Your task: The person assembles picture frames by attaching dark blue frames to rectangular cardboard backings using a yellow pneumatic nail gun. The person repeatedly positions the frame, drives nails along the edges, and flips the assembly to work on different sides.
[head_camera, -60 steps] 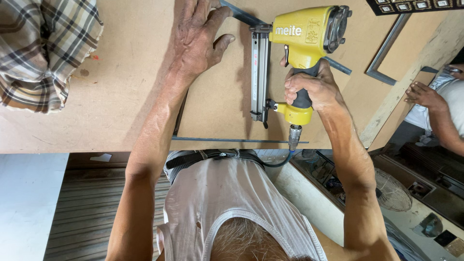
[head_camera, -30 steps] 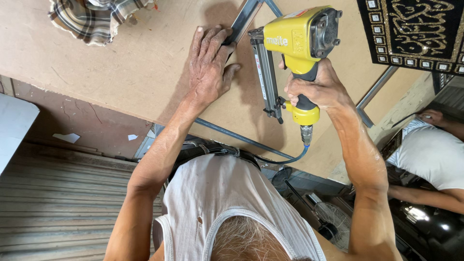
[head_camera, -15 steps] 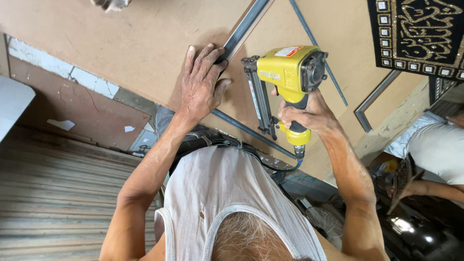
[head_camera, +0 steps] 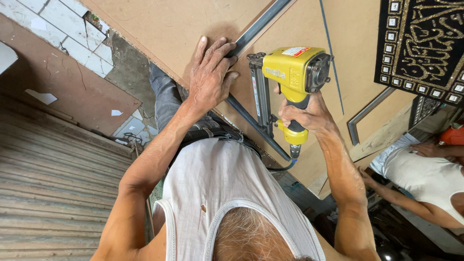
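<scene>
My right hand (head_camera: pixel 308 113) grips the handle of a yellow pneumatic nail gun (head_camera: pixel 291 72), whose grey magazine stands against the corner of a grey metal frame (head_camera: pixel 254 30). My left hand (head_camera: pixel 210 73) lies flat on the tan board (head_camera: pixel 169 24), fingers spread, pressing down on the frame's corner where its two strips meet. A dark air hose (head_camera: pixel 280 166) hangs from the gun's base.
Another grey frame piece (head_camera: pixel 363 118) lies on the board at right. A black and gold ornamented panel (head_camera: pixel 425 46) sits at the upper right. A second person in a white vest (head_camera: pixel 425 176) is at the right edge. Tiled floor and a corrugated shutter (head_camera: pixel 53 193) lie left.
The view has swung, so the board and frame now appear more tilted. My left hand stays pressed on the frame corner and the nail gun has shifted slightly toward it.
</scene>
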